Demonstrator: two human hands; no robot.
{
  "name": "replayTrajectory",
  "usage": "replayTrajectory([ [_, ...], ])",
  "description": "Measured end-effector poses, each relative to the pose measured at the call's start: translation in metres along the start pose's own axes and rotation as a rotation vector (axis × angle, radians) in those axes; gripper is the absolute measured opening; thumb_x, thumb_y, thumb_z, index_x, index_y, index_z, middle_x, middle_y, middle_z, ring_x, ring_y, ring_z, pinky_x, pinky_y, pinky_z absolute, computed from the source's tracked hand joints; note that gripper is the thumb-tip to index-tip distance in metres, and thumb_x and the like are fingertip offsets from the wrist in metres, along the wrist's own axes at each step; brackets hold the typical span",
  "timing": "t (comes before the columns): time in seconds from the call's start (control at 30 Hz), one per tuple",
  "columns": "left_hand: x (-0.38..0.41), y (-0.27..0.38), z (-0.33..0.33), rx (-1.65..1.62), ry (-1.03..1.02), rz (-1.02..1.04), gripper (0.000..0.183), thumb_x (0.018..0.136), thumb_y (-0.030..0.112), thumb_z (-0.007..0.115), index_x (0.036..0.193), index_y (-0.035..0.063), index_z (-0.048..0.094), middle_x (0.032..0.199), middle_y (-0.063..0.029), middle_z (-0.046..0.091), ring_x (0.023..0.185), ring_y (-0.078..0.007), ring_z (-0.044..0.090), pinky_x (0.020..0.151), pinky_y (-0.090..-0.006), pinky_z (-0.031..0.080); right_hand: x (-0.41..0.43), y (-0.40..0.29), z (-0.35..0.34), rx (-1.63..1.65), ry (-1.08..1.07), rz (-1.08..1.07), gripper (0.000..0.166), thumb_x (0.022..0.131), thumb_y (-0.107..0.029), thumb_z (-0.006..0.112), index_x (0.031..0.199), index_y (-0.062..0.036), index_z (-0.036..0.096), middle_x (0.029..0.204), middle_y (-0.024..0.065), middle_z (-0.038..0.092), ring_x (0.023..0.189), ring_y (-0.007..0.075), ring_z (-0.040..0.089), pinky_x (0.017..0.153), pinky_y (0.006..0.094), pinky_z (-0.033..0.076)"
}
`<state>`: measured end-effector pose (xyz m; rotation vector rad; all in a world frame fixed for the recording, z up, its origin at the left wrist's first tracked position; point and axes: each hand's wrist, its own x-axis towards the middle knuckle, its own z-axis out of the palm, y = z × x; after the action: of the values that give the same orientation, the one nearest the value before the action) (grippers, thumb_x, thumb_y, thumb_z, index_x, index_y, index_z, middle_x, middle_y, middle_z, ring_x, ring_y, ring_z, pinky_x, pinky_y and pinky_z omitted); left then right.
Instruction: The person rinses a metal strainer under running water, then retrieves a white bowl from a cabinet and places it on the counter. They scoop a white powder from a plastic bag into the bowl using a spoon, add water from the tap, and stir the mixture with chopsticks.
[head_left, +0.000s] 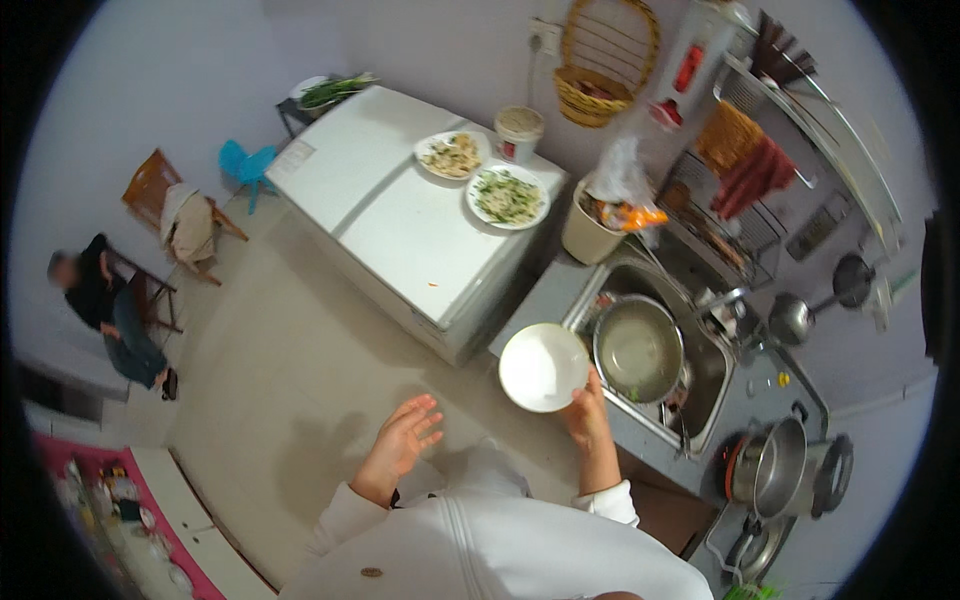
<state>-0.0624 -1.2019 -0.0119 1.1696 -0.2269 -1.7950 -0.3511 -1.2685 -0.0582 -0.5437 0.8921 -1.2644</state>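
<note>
A white bowl (544, 366) is held by its rim in my right hand (589, 409), in front of the sink's near edge. No contents show inside it. My left hand (399, 441) hovers over the floor with its fingers apart and nothing in it. Just right of the bowl, a steel basin (639, 349) with cloudy liquid sits in the steel sink (716, 397). Utensils partly hidden by the basin lie in the sink.
On the white chest freezer (390, 255) stand two plates of food (452, 156) (508, 197) and a tub (519, 133). A beige bin (589, 229) stands behind the sink. Steel pots (780, 465) are on the right counter. A person (112, 307) sits at far left near a wooden chair (154, 191).
</note>
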Motion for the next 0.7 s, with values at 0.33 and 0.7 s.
replayTrajectory([
  [0.33, -0.055, 0.032, -0.055, -0.058, -0.013, 0.21, 0.056, 0.086, 0.026, 0.05, 0.132, 0.0102, 0.022, 0.133, -0.0067, 0.026, 0.12, -0.0247, 0.032, 0.092, -0.0487, 0.034, 0.019, 0.066, 0.151, -0.047, -0.615, 0.559, 0.073, 0.064, -0.026, 0.067, 0.126, -0.0066, 0.034, 0.118, 0.0086, 0.044, 0.109, 0.023, 0.044, 0.087, 0.0396, 0.041],
  [0.7, -0.196, 0.087, -0.253, -0.176, 0.154, 0.651, 0.07, 0.081, 0.031, 0.057, 0.133, 0.0052, 0.018, 0.131, -0.0128, 0.029, 0.119, -0.0255, 0.033, 0.094, -0.0464, 0.034, -0.037, 0.238, 0.377, -0.143, -1.022, 0.794, 0.068, 0.066, -0.026, 0.064, 0.123, -0.0028, 0.035, 0.114, 0.0122, 0.048, 0.102, 0.0269, 0.051, 0.079, 0.0396, 0.048],
])
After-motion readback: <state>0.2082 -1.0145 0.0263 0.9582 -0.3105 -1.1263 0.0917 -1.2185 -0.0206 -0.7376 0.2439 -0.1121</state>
